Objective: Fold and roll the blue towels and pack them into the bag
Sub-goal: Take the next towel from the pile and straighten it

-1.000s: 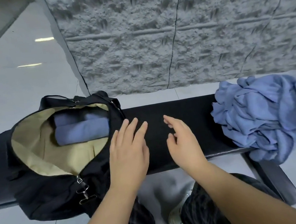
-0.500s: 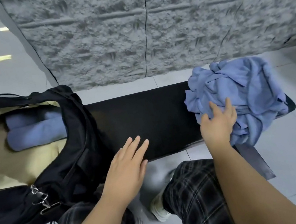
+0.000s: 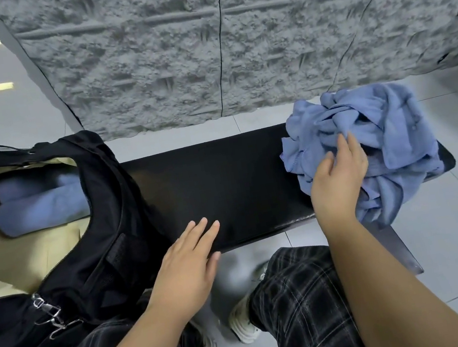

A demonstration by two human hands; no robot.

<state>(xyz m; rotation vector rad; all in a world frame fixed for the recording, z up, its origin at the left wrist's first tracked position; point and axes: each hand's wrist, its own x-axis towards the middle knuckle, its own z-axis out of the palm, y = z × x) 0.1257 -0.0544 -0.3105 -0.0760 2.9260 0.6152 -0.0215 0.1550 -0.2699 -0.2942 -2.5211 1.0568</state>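
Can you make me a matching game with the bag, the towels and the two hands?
Things:
1. bag
2. rolled towels
3. crumpled towel pile
4. left hand

Places or states:
A. heaped at the right end of the bench, under the right hand
B. flat and open on the bench's front edge
C. open at the left end, tan lining showing
D. lying inside the bag

Pairs: 1-C, 2-D, 3-A, 4-B

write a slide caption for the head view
Right hand reaches into the towel pile; left hand rests flat by the bag.
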